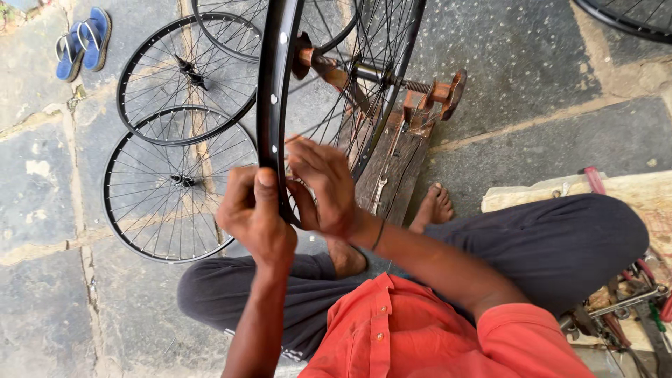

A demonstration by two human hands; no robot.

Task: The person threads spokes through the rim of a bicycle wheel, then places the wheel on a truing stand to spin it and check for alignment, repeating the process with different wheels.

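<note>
Floor: grey stone slabs (pixel 532 77), rough and mottled, with sandy joints between them.
Wheel in hand: a black bicycle rim (pixel 271 105), smooth and glossy, dotted with small round eyelets, stands upright on edge in a stand, with thin metal spokes (pixel 350 98) fanning from the hub to the rim.
Stand: a worn wooden plank (pixel 392 171) lies on the floor between the person's legs; a rusty threaded axle (pixel 378 73) with brown end pieces carries the wheel above it.
Left hand: the left hand (pixel 255 217) is curled shut around the near lower arc of the rim, thumb pointing up along the rim's outer face.
Right hand: the right hand (pixel 318 185) is partly open, fingers bent and spread among the spokes just inside the rim; whether it pinches a spoke or a small part I cannot tell.
Spare wheels: two finished black wheels (pixel 178 185) lie flat on the slabs to the left, overlapping one another.
Sandals: a pair of blue sandals (pixel 82 40) sits near the floor's far left corner.
Tools: red-handled tools (pixel 630 308) lie in a heap at the right edge, beside the person's knee.
Clothing: orange shirt (pixel 420 336), dark trousers (pixel 560 245), bare feet.
</note>
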